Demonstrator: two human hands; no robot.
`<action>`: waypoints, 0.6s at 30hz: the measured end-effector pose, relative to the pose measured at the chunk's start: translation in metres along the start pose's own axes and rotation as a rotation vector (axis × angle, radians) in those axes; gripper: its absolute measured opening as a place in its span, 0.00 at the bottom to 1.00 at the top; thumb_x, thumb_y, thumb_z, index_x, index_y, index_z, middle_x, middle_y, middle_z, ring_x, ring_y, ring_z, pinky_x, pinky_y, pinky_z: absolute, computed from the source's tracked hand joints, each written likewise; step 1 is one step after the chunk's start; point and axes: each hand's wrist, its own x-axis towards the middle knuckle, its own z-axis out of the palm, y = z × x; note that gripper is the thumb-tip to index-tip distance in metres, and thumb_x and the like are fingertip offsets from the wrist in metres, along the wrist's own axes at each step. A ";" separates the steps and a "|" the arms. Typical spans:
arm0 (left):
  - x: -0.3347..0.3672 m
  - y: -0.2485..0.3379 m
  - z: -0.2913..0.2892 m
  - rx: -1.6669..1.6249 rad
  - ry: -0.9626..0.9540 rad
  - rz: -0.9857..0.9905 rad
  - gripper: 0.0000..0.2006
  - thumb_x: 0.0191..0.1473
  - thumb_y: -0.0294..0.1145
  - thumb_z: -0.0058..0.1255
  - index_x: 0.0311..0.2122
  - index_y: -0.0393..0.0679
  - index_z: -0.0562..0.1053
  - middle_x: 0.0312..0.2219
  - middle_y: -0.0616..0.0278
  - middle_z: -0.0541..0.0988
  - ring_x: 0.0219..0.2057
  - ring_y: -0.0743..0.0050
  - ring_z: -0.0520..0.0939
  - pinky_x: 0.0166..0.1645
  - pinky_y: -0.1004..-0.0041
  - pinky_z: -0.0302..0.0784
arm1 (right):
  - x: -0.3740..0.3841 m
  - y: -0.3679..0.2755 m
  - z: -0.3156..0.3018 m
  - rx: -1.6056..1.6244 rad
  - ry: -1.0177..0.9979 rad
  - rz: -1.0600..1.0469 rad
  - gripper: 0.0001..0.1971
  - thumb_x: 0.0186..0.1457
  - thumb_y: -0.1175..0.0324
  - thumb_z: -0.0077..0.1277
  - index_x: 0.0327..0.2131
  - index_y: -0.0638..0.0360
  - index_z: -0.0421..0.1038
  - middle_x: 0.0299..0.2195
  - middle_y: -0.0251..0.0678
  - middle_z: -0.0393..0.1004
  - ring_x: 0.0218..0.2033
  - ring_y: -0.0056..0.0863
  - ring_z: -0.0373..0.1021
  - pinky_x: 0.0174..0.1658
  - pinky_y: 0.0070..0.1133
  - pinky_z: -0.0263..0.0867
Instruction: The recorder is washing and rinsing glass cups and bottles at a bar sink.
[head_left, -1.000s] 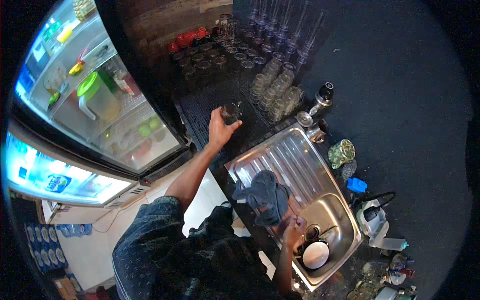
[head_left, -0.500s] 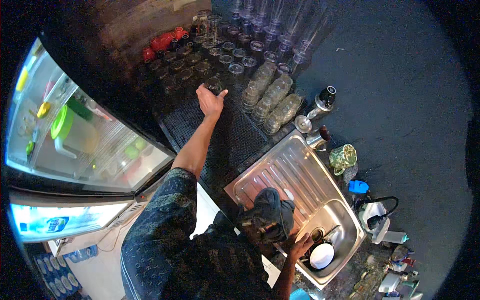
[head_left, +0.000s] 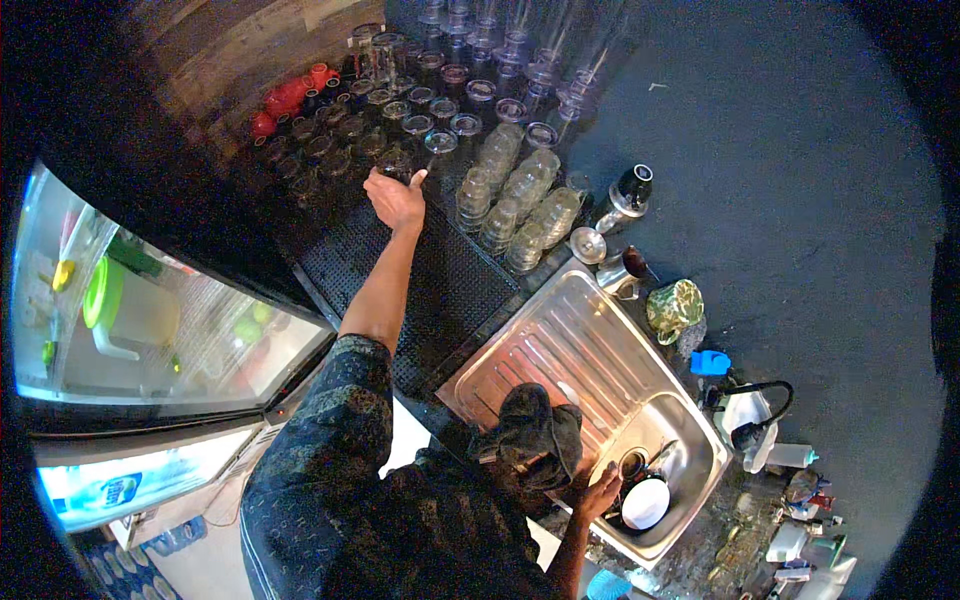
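Observation:
My left hand [head_left: 394, 198] reaches far out over the black rubber bar mat [head_left: 440, 290] and is closed around a small clear glass [head_left: 395, 162] at the edge of a group of upturned glasses. My right hand [head_left: 600, 492] rests on the front rim of the steel sink basin [head_left: 690, 480], fingers spread, holding nothing that I can see. A dark crumpled cloth [head_left: 535, 435] lies on the drainboard [head_left: 560, 345] just beside that hand. Inside the basin sits a white bowl [head_left: 645, 503] with some small dishes.
Rows of upturned glasses [head_left: 520, 205] and tall glasses [head_left: 520, 60] cover the counter's far side, with red cups [head_left: 290, 100] at the back left. A glass-door fridge [head_left: 150, 330] stands at my left. A green patterned mug [head_left: 675, 308], blue item [head_left: 710, 362] and bottles [head_left: 800, 540] crowd the sink's right.
My left arm has stretched farther out across the mat, carrying the small glass toward the group of glasses at the back. My right hand stayed at the sink rim.

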 end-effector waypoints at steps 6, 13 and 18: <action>-0.008 -0.008 0.001 -0.011 0.006 0.040 0.46 0.35 0.55 0.61 0.52 0.30 0.57 0.42 0.46 0.65 0.45 0.49 0.70 0.48 0.62 0.69 | -0.001 0.004 0.003 0.155 0.084 0.061 0.23 0.60 0.54 0.37 0.44 0.67 0.67 0.37 0.44 0.73 0.41 0.35 0.69 0.46 0.29 0.62; -0.032 -0.018 -0.030 0.155 -0.064 0.138 0.42 0.36 0.41 0.62 0.53 0.27 0.54 0.44 0.42 0.67 0.47 0.45 0.69 0.52 0.58 0.66 | 0.008 0.042 0.009 -0.006 0.053 0.035 0.22 0.58 0.55 0.42 0.43 0.67 0.67 0.37 0.42 0.71 0.38 0.32 0.68 0.44 0.26 0.64; -0.115 -0.015 -0.076 -0.283 -0.236 0.326 0.16 0.44 0.34 0.56 0.40 0.42 0.71 0.39 0.52 0.73 0.44 0.57 0.72 0.48 0.63 0.67 | 0.003 0.036 0.010 0.031 0.106 0.049 0.20 0.55 0.58 0.50 0.43 0.66 0.67 0.38 0.41 0.70 0.40 0.32 0.67 0.41 0.24 0.66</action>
